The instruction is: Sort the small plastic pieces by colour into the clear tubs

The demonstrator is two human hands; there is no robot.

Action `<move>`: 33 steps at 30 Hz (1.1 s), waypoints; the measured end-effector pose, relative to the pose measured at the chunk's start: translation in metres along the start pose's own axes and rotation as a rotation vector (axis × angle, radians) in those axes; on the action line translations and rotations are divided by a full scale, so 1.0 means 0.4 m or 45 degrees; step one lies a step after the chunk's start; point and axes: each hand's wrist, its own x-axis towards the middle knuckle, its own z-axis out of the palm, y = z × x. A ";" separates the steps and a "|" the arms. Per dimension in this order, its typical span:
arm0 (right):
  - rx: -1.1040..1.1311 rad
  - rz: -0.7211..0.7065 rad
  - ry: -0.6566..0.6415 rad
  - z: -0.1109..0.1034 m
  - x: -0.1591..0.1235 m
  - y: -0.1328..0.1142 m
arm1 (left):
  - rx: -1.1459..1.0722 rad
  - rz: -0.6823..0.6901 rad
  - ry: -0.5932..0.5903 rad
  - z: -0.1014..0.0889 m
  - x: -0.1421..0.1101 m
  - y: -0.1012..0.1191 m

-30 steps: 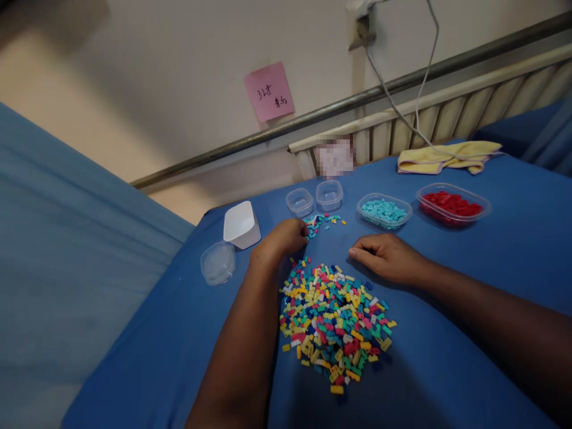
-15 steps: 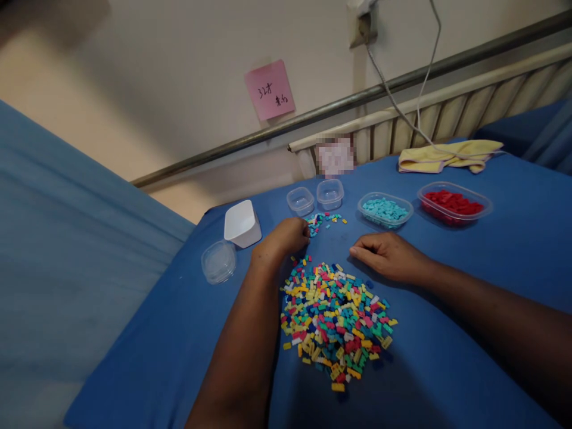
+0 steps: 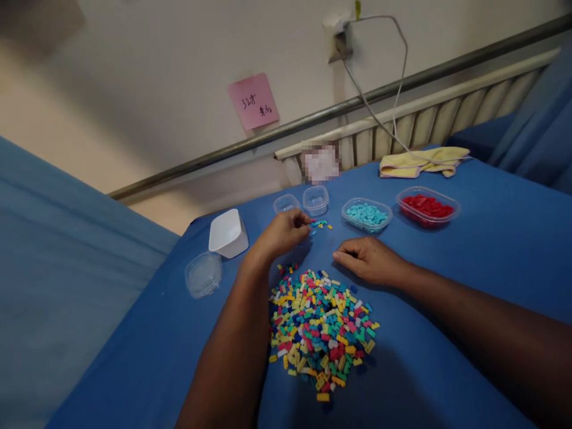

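My left hand (image 3: 289, 229) hovers above the small scatter of toy bricks (image 3: 320, 225) in front of two clear tubs. Its thumb and fingers are pinched together, and whatever they may hold is too small to make out. On the blue sheet to the right, my right hand (image 3: 369, 260) rests on its side with curled fingers, nothing visible in it. A large heap of mixed-colour toy bricks (image 3: 322, 328) lies nearer to me, between the forearms. My left hand partly covers one clear tub (image 3: 286, 203); the other clear tub (image 3: 315, 201) stands beside it.
Farther right stand a tub of light-blue pieces (image 3: 367, 214) and a tub of red pieces (image 3: 428, 207). A white container (image 3: 228, 233) and a clear lid-like piece (image 3: 204, 274) are at left. Behind lie a yellow cloth (image 3: 420, 164) and a cable (image 3: 366, 104) from the wall socket.
My left hand has lifted from the small scatter, its fingers now pinched and nearer the clear tubs. My right hand stays resting. The whole view has shifted slightly.
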 end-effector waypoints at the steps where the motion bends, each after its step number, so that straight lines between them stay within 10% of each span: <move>1: 0.003 -0.003 0.002 -0.001 0.001 -0.002 | -0.083 0.030 0.000 0.016 0.015 0.021; 11: 0.091 -0.061 0.022 -0.008 -0.001 -0.002 | -0.108 0.211 0.150 0.109 0.191 0.156; 20: 0.003 -0.017 0.014 -0.003 0.001 -0.002 | 0.512 -0.140 0.045 -0.033 0.025 -0.002; 33: -0.011 -0.001 -0.010 0.001 -0.003 0.004 | 0.791 -0.257 -0.005 0.028 -0.033 -0.056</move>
